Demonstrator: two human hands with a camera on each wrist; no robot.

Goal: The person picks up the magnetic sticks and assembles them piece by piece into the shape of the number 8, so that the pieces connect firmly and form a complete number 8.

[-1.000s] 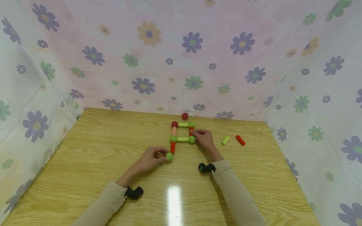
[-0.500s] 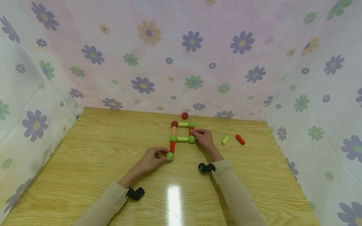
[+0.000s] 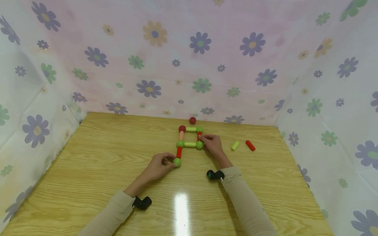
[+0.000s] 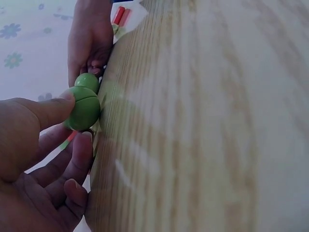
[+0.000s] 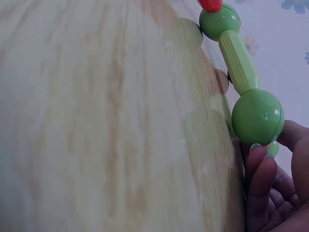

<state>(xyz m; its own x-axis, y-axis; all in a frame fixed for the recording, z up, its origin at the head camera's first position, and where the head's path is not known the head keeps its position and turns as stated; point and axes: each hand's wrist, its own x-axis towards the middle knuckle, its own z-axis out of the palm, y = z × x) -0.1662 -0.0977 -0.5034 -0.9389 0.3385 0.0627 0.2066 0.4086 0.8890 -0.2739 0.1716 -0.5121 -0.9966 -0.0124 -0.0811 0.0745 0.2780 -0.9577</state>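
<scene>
A wooden table sits inside flowered curtain walls; the left hand pinches the green ball at the near end of the red rod, whose long axis runs away from the person; the right hand pinches the square's near-right green ball.

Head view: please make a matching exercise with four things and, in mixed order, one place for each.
Things:
1. left hand
2. right hand
3. loose red ball
4. loose red stick

Places:
a. near the back wall
b. at the frame's right side
c. right of the loose green stick
d. on the nearest green ball

Pairs: 1-d, 2-b, 3-a, 4-c
</scene>
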